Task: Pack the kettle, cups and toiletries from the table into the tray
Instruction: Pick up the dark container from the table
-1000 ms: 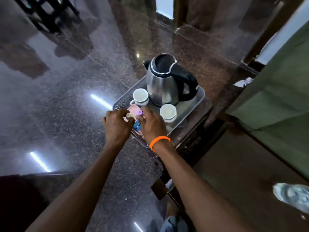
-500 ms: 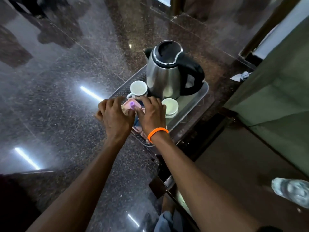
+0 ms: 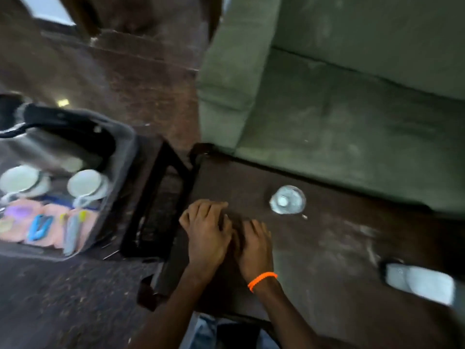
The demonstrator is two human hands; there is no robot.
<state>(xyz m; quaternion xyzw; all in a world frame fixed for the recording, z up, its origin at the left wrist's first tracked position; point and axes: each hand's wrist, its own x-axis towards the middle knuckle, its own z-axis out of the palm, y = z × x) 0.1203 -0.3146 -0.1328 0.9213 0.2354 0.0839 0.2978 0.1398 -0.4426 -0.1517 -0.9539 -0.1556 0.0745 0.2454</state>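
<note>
The grey tray (image 3: 125,157) sits at the left, blurred. In it stand the steel kettle (image 3: 45,144) with its black handle, two white cups (image 3: 22,181) (image 3: 86,185), and pink toiletry packets (image 3: 50,227) with a blue item on them. My left hand (image 3: 208,235) and my right hand (image 3: 254,248), with an orange wristband, rest palm down side by side on the dark wooden table (image 3: 327,248), to the right of the tray. Both hands hold nothing and their fingers are spread.
A clear plastic bottle (image 3: 288,202) stands upright on the table just beyond my right hand. Another white object (image 3: 420,283) lies at the table's right edge. A green sofa (image 3: 339,96) runs behind the table. A dark stool frame (image 3: 156,197) stands between tray and table.
Both hands left the toiletries in the tray and moved right onto the wooden table. The view swung right, so the tray now lies at the left.
</note>
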